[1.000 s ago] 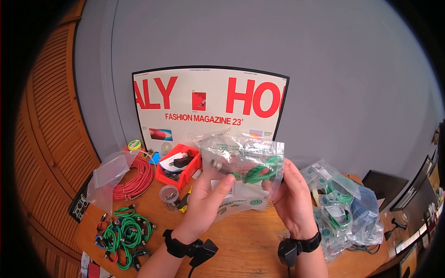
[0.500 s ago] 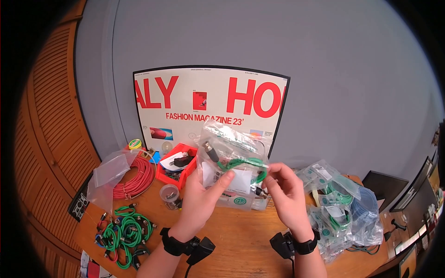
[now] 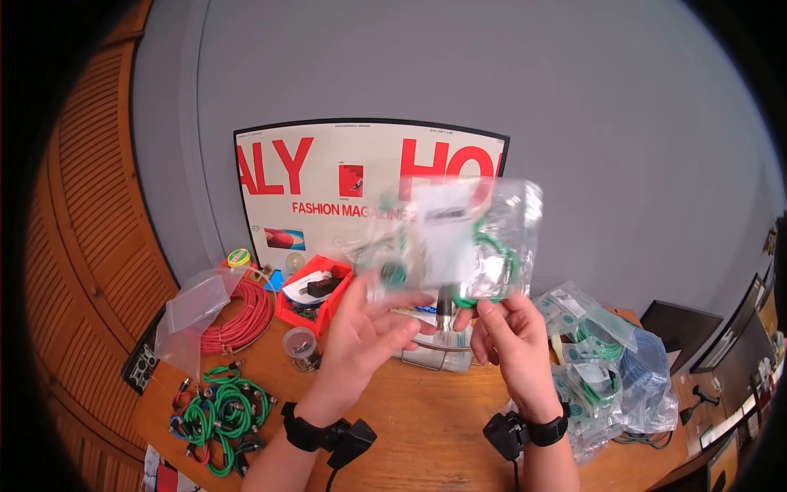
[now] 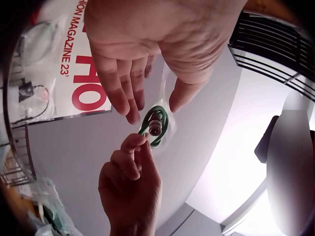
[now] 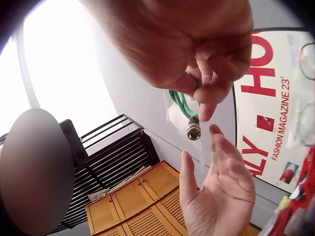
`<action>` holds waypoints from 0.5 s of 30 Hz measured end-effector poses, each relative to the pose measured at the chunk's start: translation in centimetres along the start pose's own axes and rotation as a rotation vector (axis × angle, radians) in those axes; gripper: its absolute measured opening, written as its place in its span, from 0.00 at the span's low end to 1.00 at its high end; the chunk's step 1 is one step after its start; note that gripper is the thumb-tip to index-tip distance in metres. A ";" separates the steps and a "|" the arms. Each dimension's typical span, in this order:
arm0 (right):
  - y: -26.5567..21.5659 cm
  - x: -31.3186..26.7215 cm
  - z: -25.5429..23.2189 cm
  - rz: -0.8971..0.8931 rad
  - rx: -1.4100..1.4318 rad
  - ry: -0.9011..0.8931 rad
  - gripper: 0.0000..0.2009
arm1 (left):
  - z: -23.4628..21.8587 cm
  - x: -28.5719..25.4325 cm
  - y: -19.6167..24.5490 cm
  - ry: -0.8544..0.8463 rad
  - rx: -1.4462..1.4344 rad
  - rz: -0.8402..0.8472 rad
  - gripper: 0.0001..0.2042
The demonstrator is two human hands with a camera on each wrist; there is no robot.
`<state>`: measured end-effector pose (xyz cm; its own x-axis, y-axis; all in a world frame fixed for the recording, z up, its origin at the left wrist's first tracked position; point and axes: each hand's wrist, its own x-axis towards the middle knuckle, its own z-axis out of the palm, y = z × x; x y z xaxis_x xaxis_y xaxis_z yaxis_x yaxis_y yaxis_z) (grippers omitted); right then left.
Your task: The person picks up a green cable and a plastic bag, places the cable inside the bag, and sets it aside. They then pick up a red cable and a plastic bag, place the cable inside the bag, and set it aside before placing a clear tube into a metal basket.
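– How are things lying on your desk (image 3: 410, 426), biggest first?
– A heap of bagged cables (image 3: 592, 385) is sitting well to the right of the red bin (image 3: 343, 297), and loose green cables (image 3: 223, 416) are lying left of it, nearer me. I'm guessing the heaps are lying apart so wrapped and bare ones aren't mixing.
– And the clear bag (image 3: 528, 211)?
– I'm holding it in the air, right of the bin, its blurred top rising above my fingers. I'm gripping low, probably so the bottom end is coming free of the film; how much cable is sitting inside, I can't tell.
– What are your hands doing?
– My right hand (image 3: 518, 348) is coming up from below, pinching the green cable (image 5: 181, 104) at the coil's lower edge between thumb and fingers. Whether I'm catching film too, I can't tell. My left hand (image 3: 354, 340), nearer the bin, is gripping nothing: its thumb is standing away from loosely extended fingers. Whether they're brushing the film isn't showing.
– And the smallest thing?
– The metal plug (image 5: 194, 131) is hanging between my hands, right of the bin, its hollow end facing down.
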<state>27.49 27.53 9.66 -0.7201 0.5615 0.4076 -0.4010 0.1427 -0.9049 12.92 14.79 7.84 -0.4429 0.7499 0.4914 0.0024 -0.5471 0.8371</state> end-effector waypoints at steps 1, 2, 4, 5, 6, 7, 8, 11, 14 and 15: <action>0.0 0.0 0.1 0.000 0.000 0.000 0.08 | 0.0 0.0 -0.2 -0.001 0.000 0.000 0.25; 0.1 0.0 0.1 0.000 0.016 0.002 0.08 | 0.0 -0.1 -0.3 -0.064 0.013 -0.053 0.23; 0.0 0.0 0.1 0.000 0.031 0.005 0.08 | 0.1 -0.2 -0.6 -0.164 0.104 -0.090 0.17; 0.0 0.0 0.1 0.007 0.019 -0.020 0.08 | 0.1 -0.2 -0.6 -0.164 0.104 -0.091 0.17; 0.0 -0.1 0.1 0.014 0.008 -0.045 0.08 | 0.1 -0.3 -0.7 -0.143 0.074 -0.097 0.18; 0.1 0.0 0.1 0.015 0.008 -0.045 0.08 | 0.1 -0.3 -0.7 -0.122 0.044 -0.103 0.19; 0.2 0.0 0.1 0.009 0.009 -0.055 0.08 | -0.2 -0.2 -0.8 -0.122 0.044 -0.103 0.19; 0.2 0.0 0.1 0.017 0.001 -0.069 0.08 | -0.9 0.2 -1.0 -0.044 -0.049 -0.130 0.19; 0.2 -0.1 0.2 0.030 -0.011 -0.082 0.08 | -1.1 0.5 -1.0 0.044 -0.163 -0.173 0.16; 0.2 -0.1 0.3 0.029 -0.014 -0.091 0.08 | -1.6 0.5 -1.6 0.068 -0.130 -0.181 0.14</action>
<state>27.32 27.29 9.49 -0.7802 0.4889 0.3903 -0.3719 0.1392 -0.9178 11.27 15.45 6.39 -0.4848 0.8161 0.3147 -0.1963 -0.4521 0.8701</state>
